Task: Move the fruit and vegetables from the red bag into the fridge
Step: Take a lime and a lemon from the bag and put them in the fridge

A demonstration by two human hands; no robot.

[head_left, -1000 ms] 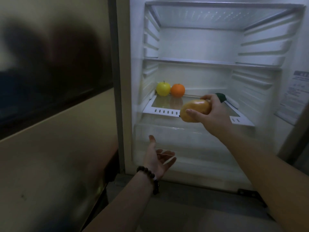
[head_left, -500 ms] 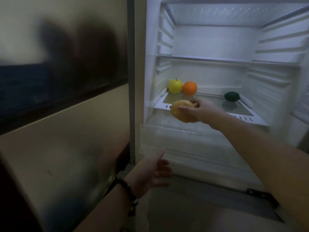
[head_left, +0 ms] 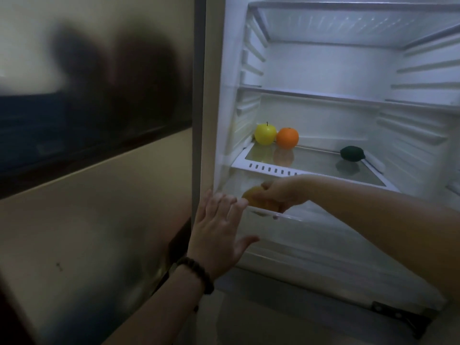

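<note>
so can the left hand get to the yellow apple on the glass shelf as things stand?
Probably yes. The left hand is open and empty by the fridge's left edge; the yellow apple sits above it with nothing in between. The right hand stays lower.

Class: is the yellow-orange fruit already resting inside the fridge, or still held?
Still held: the right hand grips the yellow-orange fruit above the clear crisper drawer.

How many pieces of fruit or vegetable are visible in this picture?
4. A yellow apple and an orange sit together at the glass shelf's back left, a dark green fruit at its right, and the right hand holds a yellow-orange fruit. More may be hidden.
</note>
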